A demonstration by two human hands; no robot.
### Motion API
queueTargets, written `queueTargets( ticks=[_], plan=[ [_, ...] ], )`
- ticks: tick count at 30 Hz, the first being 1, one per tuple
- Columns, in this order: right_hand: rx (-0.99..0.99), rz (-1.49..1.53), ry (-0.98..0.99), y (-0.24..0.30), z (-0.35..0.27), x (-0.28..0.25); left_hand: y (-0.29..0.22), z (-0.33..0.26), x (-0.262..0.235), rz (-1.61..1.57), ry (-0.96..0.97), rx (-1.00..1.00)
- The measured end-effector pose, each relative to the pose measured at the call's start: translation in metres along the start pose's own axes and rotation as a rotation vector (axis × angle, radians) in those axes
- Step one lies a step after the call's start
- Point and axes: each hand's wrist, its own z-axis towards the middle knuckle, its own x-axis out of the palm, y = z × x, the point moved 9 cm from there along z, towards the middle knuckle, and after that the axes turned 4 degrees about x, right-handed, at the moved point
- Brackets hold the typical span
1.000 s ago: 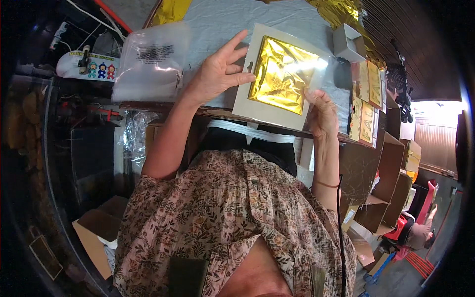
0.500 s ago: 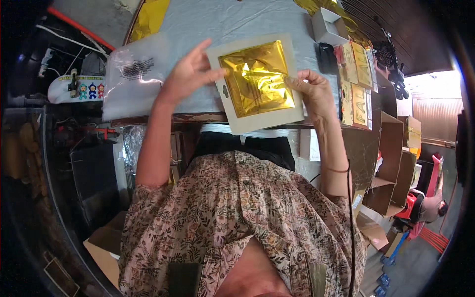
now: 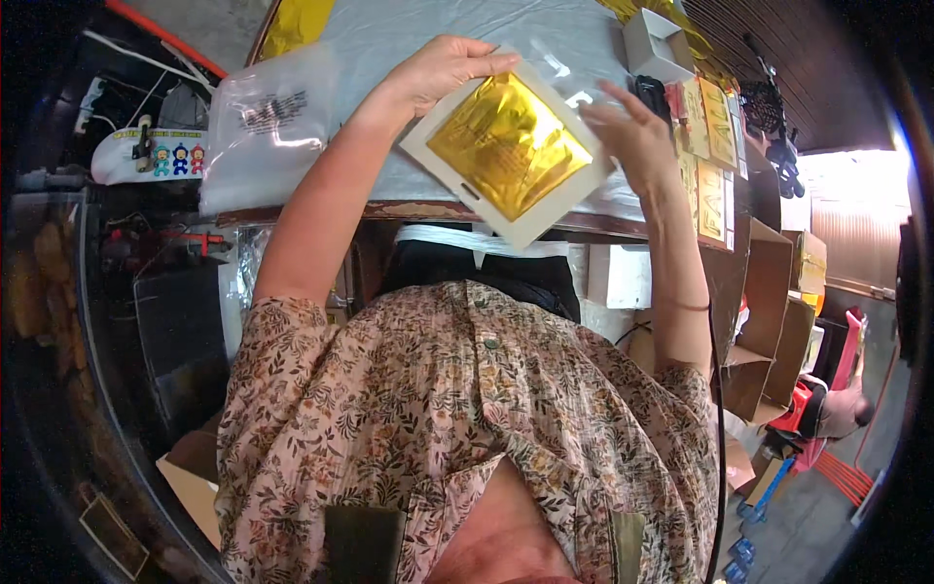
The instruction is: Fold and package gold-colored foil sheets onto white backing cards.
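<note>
A white card with a square of gold foil (image 3: 509,146) on it is tilted up over the near edge of the table (image 3: 389,117). My left hand (image 3: 440,70) grips the card's far left corner, fingers curled over its edge. My right hand (image 3: 637,136) is at the card's right edge with its fingers spread, touching or just off the card. Clear plastic film lies under and behind the card.
A clear plastic bag (image 3: 268,127) lies at the left of the table. A small white box (image 3: 654,44) stands at the back right. Gold printed cards (image 3: 710,156) lie along the right edge. Brown cardboard boxes (image 3: 769,321) stand on the floor at the right.
The card has turned clockwise and its near side has lifted off the table. My left hand moved to the far corner; my right hand rose along the right edge.
</note>
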Motion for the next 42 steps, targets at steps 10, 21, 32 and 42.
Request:
queueTargets(
  ticks=[10, 21, 32, 42],
  plan=[
    [0.06, 0.264, -0.1, -0.063, 0.032, -0.001, 0.03, -0.01, -0.03, -0.279, -0.305, 0.052],
    [0.093, 0.362, -0.075, -0.075, 0.05, 0.01, 0.053, -0.02, -0.038, -0.357, -0.413, 0.033],
    [0.052, 0.335, -0.022, -0.058, 0.058, 0.017, 0.061, -0.005, -0.051, -0.386, -0.433, 0.066],
    [-0.449, -0.601, -0.343, -0.011, 0.056, 0.01, 0.021, -0.035, -0.07, 0.833, -0.691, 0.159]
  ],
)
